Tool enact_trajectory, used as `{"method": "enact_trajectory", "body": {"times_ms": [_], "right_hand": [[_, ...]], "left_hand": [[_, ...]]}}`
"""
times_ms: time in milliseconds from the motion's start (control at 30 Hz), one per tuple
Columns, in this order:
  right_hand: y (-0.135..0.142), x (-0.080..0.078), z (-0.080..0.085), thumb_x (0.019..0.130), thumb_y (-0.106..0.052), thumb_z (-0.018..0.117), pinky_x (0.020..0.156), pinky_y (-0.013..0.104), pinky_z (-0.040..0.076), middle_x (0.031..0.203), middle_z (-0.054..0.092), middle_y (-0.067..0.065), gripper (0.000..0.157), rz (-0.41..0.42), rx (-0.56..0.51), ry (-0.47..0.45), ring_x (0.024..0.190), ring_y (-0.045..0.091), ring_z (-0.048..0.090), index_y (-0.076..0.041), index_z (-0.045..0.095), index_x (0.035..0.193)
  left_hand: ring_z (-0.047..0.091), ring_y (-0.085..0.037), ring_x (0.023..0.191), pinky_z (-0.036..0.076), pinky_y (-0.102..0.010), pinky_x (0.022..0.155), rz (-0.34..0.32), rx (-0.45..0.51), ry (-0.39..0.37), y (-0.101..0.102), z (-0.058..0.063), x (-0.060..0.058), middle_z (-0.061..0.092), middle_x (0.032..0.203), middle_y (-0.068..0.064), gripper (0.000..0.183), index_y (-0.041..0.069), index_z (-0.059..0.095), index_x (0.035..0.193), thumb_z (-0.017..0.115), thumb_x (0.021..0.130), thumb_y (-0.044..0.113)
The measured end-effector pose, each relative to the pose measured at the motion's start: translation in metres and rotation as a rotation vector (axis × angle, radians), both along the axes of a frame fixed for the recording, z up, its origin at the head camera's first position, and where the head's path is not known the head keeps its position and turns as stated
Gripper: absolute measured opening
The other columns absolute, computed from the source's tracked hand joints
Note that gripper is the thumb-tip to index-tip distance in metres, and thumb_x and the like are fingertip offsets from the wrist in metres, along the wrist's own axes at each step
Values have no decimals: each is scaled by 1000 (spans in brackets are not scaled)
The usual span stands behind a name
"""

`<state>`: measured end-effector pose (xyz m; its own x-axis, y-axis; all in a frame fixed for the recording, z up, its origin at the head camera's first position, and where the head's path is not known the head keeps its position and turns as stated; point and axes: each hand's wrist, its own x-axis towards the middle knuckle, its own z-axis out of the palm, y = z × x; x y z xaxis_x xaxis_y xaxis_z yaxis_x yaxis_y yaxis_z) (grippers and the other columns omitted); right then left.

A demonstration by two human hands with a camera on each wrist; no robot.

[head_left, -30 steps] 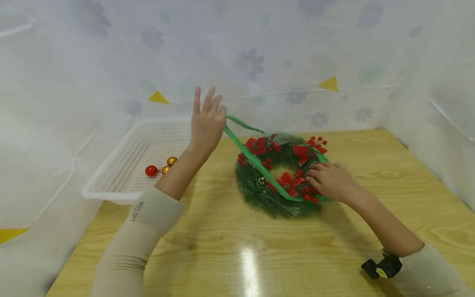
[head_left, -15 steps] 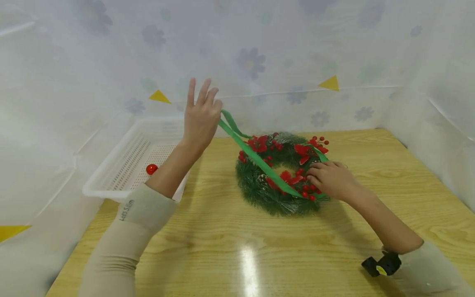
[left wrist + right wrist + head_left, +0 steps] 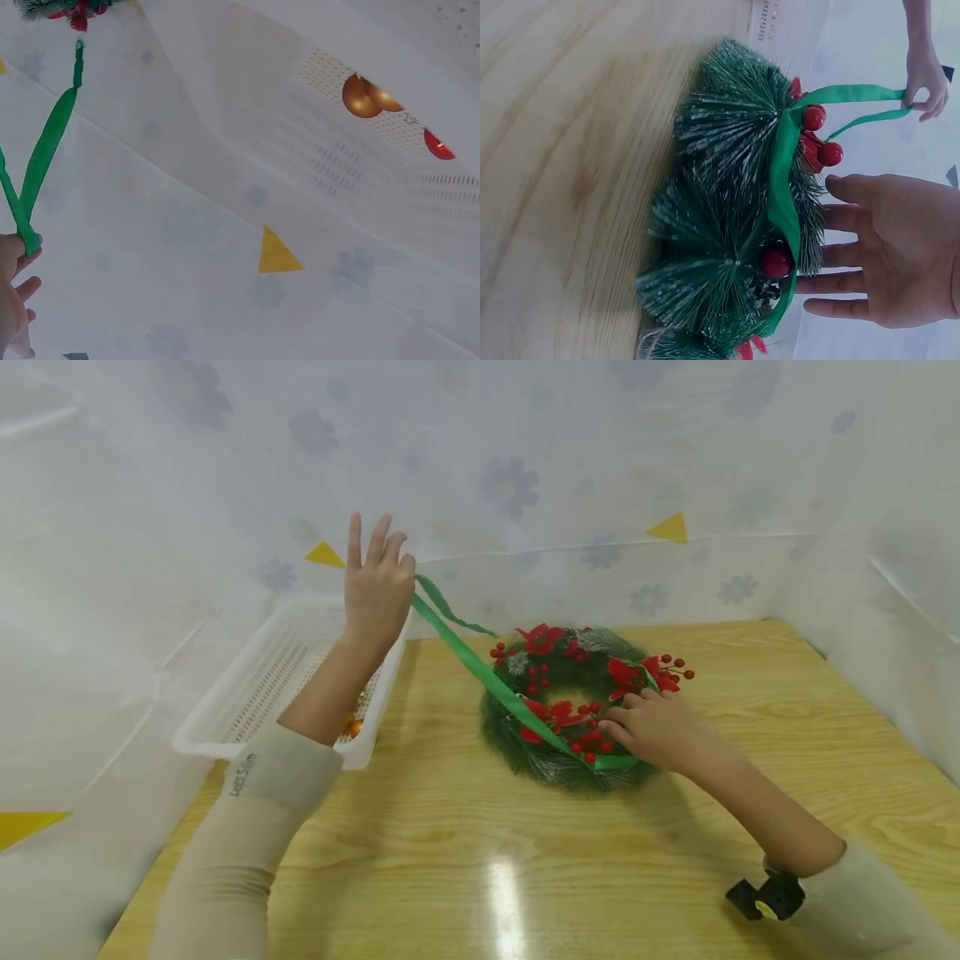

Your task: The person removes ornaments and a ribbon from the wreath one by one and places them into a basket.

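A Christmas wreath (image 3: 558, 770) of green needles, red poinsettias and red berries is on the wooden table. Raised to the left of it, my left hand (image 3: 378, 602) pinches a green ribbon (image 3: 480, 670) between thumb and forefinger, its other fingers pointing up. The ribbon slants down to the wreath and runs along its near right side. A second strand trails from the pinch toward the back of the wreath. My right hand (image 3: 660, 731) rests on the right side of the wreath. In the right wrist view its fingers (image 3: 840, 255) stretch over the needles and partly disappear behind ribbon and berries.
Left of the wreath stands a white plastic basket (image 3: 206, 745), partly hidden by the left forearm. Gold baubles (image 3: 361, 96) and a red bauble (image 3: 439, 145) lie in it. White flowered sheeting (image 3: 510, 435) with yellow triangles encloses the table (image 3: 450, 860) behind and at both sides.
My left hand has moved left and slightly up, drawing the ribbon with it. The flowers on the wreath have shifted as the wreath turned a little; my right hand has slid slightly left.
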<state>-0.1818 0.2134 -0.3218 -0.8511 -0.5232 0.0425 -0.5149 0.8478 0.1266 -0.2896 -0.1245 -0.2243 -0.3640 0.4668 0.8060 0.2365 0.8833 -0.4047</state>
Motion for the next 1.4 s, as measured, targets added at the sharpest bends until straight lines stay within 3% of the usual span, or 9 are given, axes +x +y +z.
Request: {"method": "enact_trajectory", "body": {"times_ms": [133, 333, 567, 867, 1033, 1167, 1267, 1400], "right_hand": [[-7, 8, 0, 95, -34, 48, 83, 50, 44, 105, 60, 13, 36, 22, -6, -10, 94, 34, 53, -9, 64, 115], [-11, 12, 2, 94, -33, 50, 81, 50, 45, 105, 60, 13, 34, 39, -34, 18, 94, 34, 53, -8, 66, 111], [-10, 12, 2, 94, -31, 51, 80, 49, 45, 104, 60, 13, 32, 55, -52, 17, 93, 33, 53, -7, 66, 110], [-8, 13, 0, 93, -30, 53, 74, 44, 47, 102, 61, 12, 30, 64, -69, 44, 89, 31, 53, -7, 67, 107], [-8, 13, -1, 93, -30, 53, 73, 44, 47, 100, 61, 11, 30, 65, -73, 47, 88, 31, 54, -7, 67, 106], [-8, 12, -1, 93, -30, 53, 75, 46, 47, 99, 61, 12, 30, 56, -77, 49, 88, 31, 54, -7, 67, 108], [-8, 12, -2, 93, -30, 54, 75, 47, 46, 99, 61, 11, 31, 51, -74, 50, 88, 31, 54, -7, 67, 108], [-8, 12, -2, 93, -31, 54, 75, 48, 47, 98, 61, 11, 31, 46, -62, 49, 88, 31, 54, -7, 66, 108]], "left_hand": [[40, -30, 122, 9, -44, 109, -1, 22, -14, -7, -5, -6, 61, 104, -15, 25, -1, 66, 70, 49, 88, -9], [46, -32, 116, 15, -46, 108, -145, 20, 52, 0, -16, -4, 63, 101, -15, 21, -2, 64, 67, 55, 86, -5], [46, -32, 117, 19, -48, 107, -303, -43, 0, 21, -37, 9, 63, 106, -15, 11, 0, 64, 70, 66, 81, 3], [45, -31, 119, 22, -46, 106, -455, -124, -85, 43, -60, 28, 62, 109, -13, 7, 5, 63, 76, 68, 80, 9], [46, -28, 119, 20, -43, 107, -577, -196, -139, 54, -75, 40, 62, 110, -10, 5, 9, 66, 79, 69, 81, 12], [46, -25, 119, 21, -41, 107, -679, -321, -221, 62, -92, 49, 62, 112, -6, 9, 15, 69, 82, 75, 78, 21], [42, -24, 123, 17, -39, 109, -735, -396, -352, 65, -103, 55, 60, 115, -4, 14, 19, 70, 83, 76, 76, 29], [38, -25, 125, 13, -38, 110, -777, -412, -512, 68, -118, 60, 58, 118, -4, 20, 21, 69, 86, 78, 73, 32]]}}
